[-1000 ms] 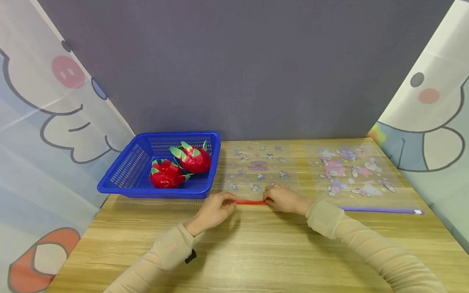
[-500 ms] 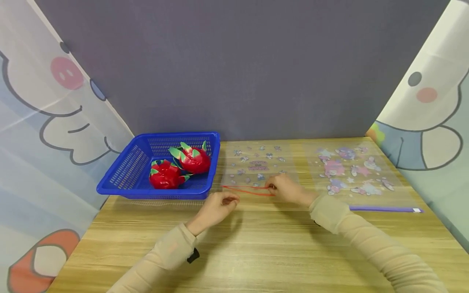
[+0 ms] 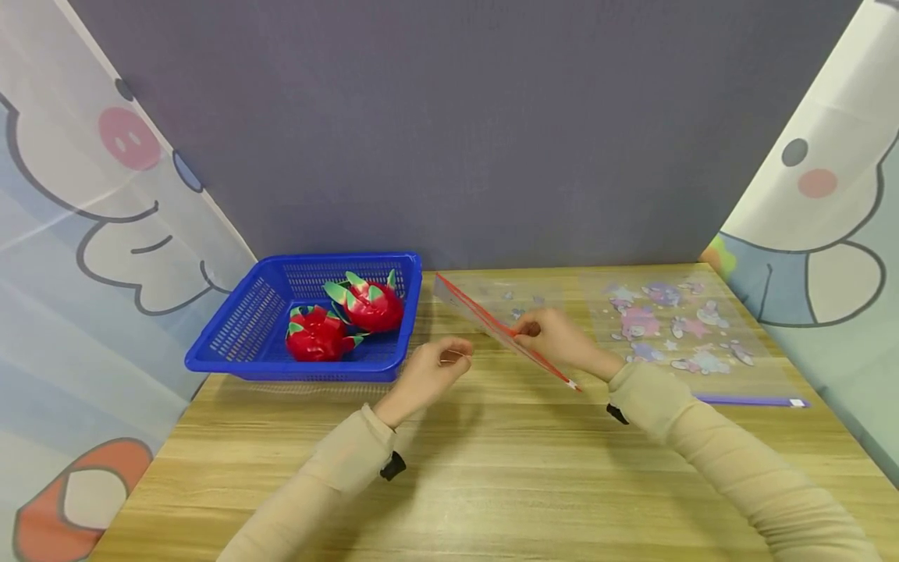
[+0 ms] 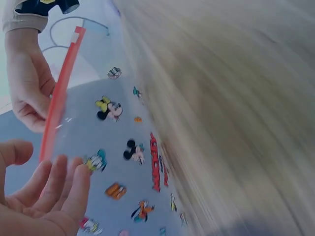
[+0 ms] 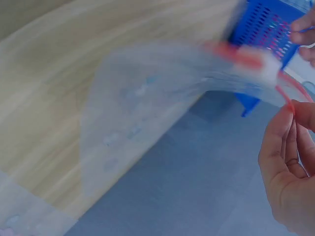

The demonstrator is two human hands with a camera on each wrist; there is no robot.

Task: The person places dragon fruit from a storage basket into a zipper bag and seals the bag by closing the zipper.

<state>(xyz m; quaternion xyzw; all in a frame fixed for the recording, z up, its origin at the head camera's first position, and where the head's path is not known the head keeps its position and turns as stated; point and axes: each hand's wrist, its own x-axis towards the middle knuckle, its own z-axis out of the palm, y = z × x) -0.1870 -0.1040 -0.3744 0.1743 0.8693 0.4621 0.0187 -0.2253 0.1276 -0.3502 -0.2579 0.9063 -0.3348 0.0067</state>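
My right hand (image 3: 556, 337) pinches the red zip edge of a clear slider zip bag (image 4: 125, 130) printed with small cartoon figures. The bag is lifted and stands on a slant, its mouth parted a little; the white slider (image 3: 573, 385) is at the near right end. My left hand (image 3: 434, 373) hovers to the left of the bag with thumb and fingers apart, holding nothing. From the left wrist, those fingertips (image 4: 81, 172) overlap the bag's printed side. In the right wrist view the bag's zip end is blurred.
A blue plastic basket (image 3: 295, 372) stands at the left with two red dragon fruits, one (image 3: 318, 336) in front of the other (image 3: 374, 306). Flat on the wooden table (image 3: 492, 484) at the right lies another printed bag (image 3: 674, 378) with a purple zip. A grey panel (image 3: 449, 140) rises behind.
My left hand has let go of the red zip edge and moved slightly up and right. My right hand has raised the bag and turned it from flat to slanted, its mouth parting.
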